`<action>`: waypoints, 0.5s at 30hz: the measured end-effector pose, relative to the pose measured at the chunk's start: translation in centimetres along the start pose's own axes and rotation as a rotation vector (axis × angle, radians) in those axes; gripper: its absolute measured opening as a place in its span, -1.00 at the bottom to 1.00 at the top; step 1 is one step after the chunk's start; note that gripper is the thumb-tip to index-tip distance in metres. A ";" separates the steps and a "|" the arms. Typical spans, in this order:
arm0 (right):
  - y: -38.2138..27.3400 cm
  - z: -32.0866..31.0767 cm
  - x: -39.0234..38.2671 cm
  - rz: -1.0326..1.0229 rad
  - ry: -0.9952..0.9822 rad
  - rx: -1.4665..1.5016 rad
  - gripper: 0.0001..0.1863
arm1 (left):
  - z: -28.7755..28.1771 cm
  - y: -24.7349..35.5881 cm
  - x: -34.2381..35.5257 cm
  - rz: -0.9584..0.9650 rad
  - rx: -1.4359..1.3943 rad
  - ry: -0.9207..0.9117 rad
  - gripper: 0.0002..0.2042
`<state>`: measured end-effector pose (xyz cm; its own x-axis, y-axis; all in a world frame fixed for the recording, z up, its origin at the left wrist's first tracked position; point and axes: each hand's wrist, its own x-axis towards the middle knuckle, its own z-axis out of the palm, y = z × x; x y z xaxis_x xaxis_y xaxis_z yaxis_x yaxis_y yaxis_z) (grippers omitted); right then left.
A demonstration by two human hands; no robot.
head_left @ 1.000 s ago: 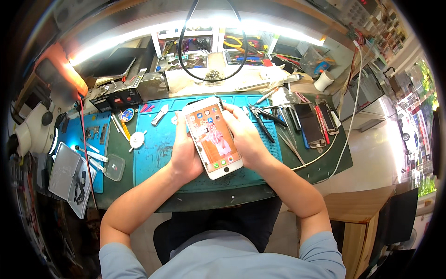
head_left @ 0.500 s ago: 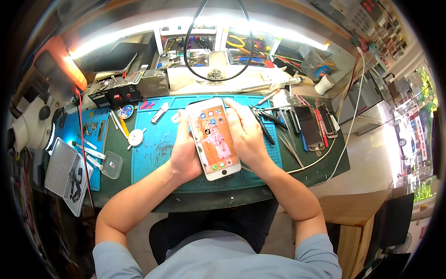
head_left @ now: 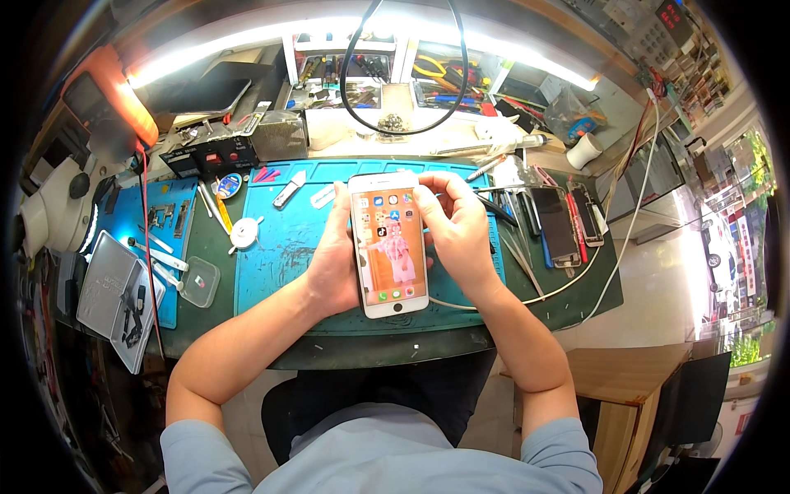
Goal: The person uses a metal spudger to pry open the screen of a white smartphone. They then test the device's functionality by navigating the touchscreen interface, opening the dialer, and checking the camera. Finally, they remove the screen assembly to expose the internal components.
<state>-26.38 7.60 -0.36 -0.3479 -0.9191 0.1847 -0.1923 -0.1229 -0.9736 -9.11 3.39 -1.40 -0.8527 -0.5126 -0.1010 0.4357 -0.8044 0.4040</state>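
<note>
- Two bare hands hold one white, flat, glass-fronted smartphone [head_left: 388, 244] with its screen lit, raised just above the blue rubber work mat [head_left: 271, 255] at the middle of the bench.
- The left hand [head_left: 336, 255] is wrapped along the phone's left edge, fingers behind it, so it carries most of the weight; the right hand [head_left: 457, 235] clasps the right edge near the top, its thumb resting on the upper corner of the glass.
- Neither hand supports the bottom end, so a slackened left grip could likely let the phone slide down onto the mat or off the bench's front edge toward the lap.
- A thin white cable [head_left: 527, 298] curves across the mat just beside the right wrist; it cannot be told whether it is plugged into the phone. A forearm catching it could tug whatever it joins.
- Slim metal tweezers and picks [head_left: 514, 226] lie near the right hand, and two dark slab-shaped phones [head_left: 568, 226] sit just beyond them; an elbow sweep could scatter them.
- The small round white dish [head_left: 243, 234] and clear square plastic tray [head_left: 200, 281] left of the mat could spill if the left elbow swings out.
</note>
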 end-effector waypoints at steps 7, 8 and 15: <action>-0.8 -0.4 0.0 0.108 -0.038 0.101 -0.75 | 0.6 -0.1 0.0 -0.019 -0.038 -0.015 -0.09; -0.8 -0.3 0.0 0.108 -0.036 0.108 -0.75 | 0.4 0.0 0.0 -0.018 -0.041 -0.037 -0.09; -1.5 -0.2 0.0 0.114 -0.025 0.174 -0.77 | 0.0 0.0 0.1 -0.027 -0.014 -0.026 -0.07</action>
<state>-26.23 7.90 1.16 -0.3347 -0.9397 0.0703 0.0097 -0.0780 -0.9969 -9.18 3.35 -1.35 -0.8713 -0.4827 -0.0881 0.4162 -0.8221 0.3886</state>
